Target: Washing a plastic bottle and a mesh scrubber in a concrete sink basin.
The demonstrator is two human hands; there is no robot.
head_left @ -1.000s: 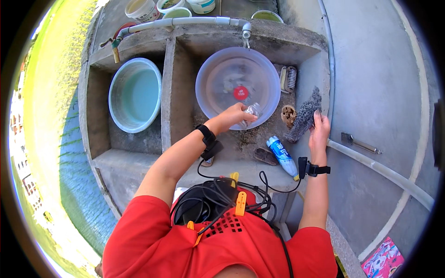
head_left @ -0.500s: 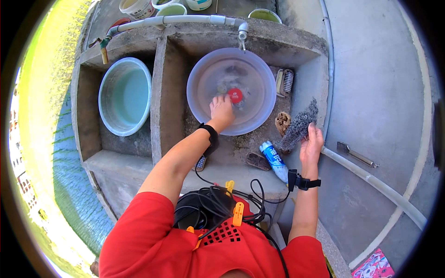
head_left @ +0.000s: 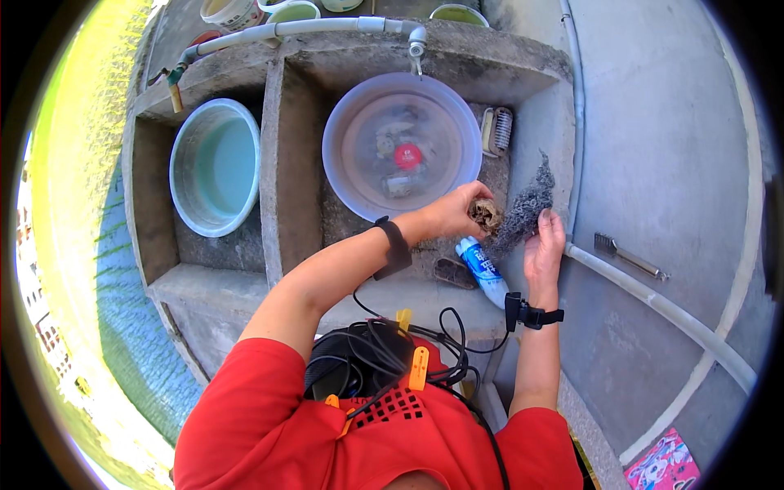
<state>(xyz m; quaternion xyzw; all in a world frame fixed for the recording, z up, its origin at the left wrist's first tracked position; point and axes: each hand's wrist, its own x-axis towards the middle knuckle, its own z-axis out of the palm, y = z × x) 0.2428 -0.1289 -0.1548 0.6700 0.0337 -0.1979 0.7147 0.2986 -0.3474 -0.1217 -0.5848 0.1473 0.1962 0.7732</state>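
Note:
My left hand (head_left: 456, 211) is closed round a brown, porous, loofah-like scrubber (head_left: 487, 215), at the near right of the translucent basin (head_left: 333, 155). A dark grey, stringy mesh scourer (head_left: 527, 214) is pinched in my right hand (head_left: 545, 249). Its lower end comes close to the brown scrubber; whether they touch is hard to tell. Inside the water-filled basin lie a red round piece (head_left: 407, 156), a clear-grey object (head_left: 398, 186) and some pale shapes, blurred by the water. Just below my hands a blue-and-white bottle (head_left: 483, 273) lies tilted beside a dark brush (head_left: 454, 273).
Concrete walls frame two sink bays; the left one holds a light-blue basin (head_left: 176, 175) of water. A tap (head_left: 416, 51) hangs from a grey pipe (head_left: 327, 29) at the back. Brushes (head_left: 496, 131) rest right of the basin. A metal-handled brush (head_left: 630, 257) lies farther right.
My left hand has left the basin's water, moved right and taken hold of the brown scrubber. My right hand still holds the mesh scourer. The view has shifted slightly.

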